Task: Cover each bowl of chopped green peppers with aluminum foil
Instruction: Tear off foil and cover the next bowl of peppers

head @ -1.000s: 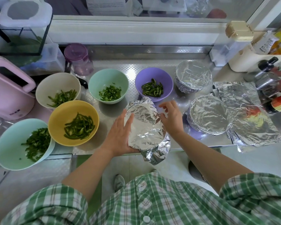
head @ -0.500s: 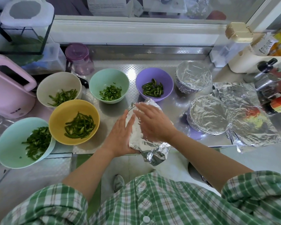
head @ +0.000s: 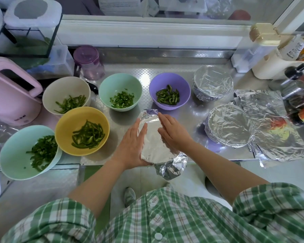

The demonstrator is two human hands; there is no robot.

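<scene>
Steel counter [head: 165, 71] — left hand [head: 132, 146], right hand [head: 174, 134] on foil [head: 153, 139]; labels [head: 295, 48] blurred.

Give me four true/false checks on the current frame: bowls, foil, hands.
1. The purple bowl is uncovered. True.
2. The yellow bowl is sealed with foil. False: it is open, with peppers showing.
3. The left hand and right hand both touch the foil-wrapped bowl. True.
4. The spare foil sheets lie at the far left. False: they lie at the right, beside the two covered bowls.
</scene>
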